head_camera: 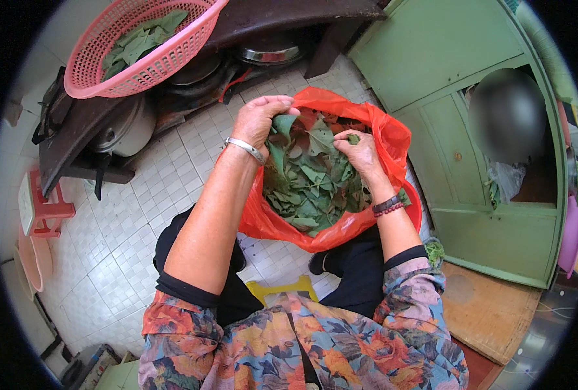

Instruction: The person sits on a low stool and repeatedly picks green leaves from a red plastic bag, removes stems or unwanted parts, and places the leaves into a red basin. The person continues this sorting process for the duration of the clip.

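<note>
A red plastic bag [391, 134], its mouth wide, holds a heap of green leaves [313, 183] in front of me. Above the bag's upper left edge, my left hand [264, 119] grips a large green leaf [283, 127] by its upper part, fingers bent together. At the right inside of the bag's mouth, my right hand [360, 152] pinches a small piece of green leaf [353, 139] between thumb and fingers. Part of a red basin [415, 202] shows at the bag's lower right. A pink plastic basket [147, 75] at the upper left also holds green leaves [140, 46].
The pink basket stands on a dark wooden table [269, 19], with a lidded pot [128, 126] beneath. At right is a green cabinet [489, 248] beside a wooden board [494, 312]. A red stool [50, 207] stands at left. Part of a yellow stool [281, 287] shows below me.
</note>
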Demonstrator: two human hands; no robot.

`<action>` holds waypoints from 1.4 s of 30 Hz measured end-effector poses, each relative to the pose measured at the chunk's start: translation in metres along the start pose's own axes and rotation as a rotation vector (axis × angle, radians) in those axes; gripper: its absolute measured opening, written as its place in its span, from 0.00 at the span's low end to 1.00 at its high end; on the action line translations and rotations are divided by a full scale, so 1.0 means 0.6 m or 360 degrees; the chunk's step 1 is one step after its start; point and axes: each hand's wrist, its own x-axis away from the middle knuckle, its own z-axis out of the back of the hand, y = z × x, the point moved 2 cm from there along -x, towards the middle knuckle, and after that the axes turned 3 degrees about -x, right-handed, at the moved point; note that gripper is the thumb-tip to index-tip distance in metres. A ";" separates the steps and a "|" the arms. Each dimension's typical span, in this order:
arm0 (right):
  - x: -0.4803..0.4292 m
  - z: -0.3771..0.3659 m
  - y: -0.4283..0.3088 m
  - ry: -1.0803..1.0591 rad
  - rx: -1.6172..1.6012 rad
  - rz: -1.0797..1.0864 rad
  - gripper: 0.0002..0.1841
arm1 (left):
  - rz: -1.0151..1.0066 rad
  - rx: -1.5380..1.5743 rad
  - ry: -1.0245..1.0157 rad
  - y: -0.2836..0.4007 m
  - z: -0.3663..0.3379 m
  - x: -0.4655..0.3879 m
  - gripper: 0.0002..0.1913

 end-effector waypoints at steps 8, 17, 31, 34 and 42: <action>0.068 0.021 -0.128 0.0003 0.0371 0.1026 0.07 | 0.0448 -0.0434 -0.0130 -0.064 -0.016 0.009 0.31; 0.088 0.053 -0.123 -0.0004 -0.0453 0.0238 0.03 | 0.0457 -0.0198 -0.0474 -0.096 -0.033 0.000 0.18; 0.080 0.080 -0.120 -0.0394 -0.1366 0.0003 0.17 | 0.0322 -0.0732 -0.0738 -0.096 -0.049 0.011 0.25; 0.081 0.075 -0.124 -0.0415 -0.1374 -0.0010 0.18 | 0.0502 -0.0424 -0.0869 -0.079 -0.056 0.026 0.24; 0.076 0.074 -0.119 -0.0410 -0.1262 0.0002 0.22 | 0.0384 -0.0435 -0.0760 -0.077 -0.059 0.025 0.15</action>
